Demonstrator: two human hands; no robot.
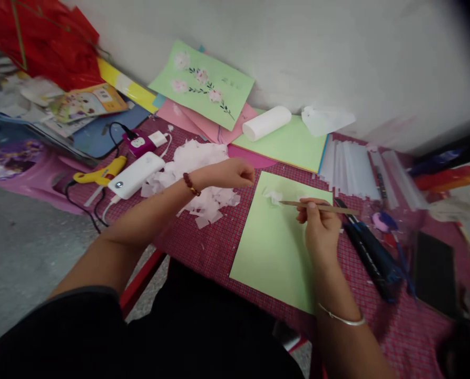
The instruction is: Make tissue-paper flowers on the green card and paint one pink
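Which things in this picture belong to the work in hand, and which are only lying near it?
Apparently part of the work:
thin brown stick, held in the right hand
green sheet, lying beneath it
small white piece, by its tip
pile of white scraps

Probably just lying about:
white power bank
orange booklet
red bag

The red-checked tabletop [219,253] carries a pale green sheet [272,252] near its front edge. Left of that lies a loose heap of white paper pieces [197,160], then a white power bank [138,173]; to the right, translucent sticks [349,166] and a dark flat slab [434,268].
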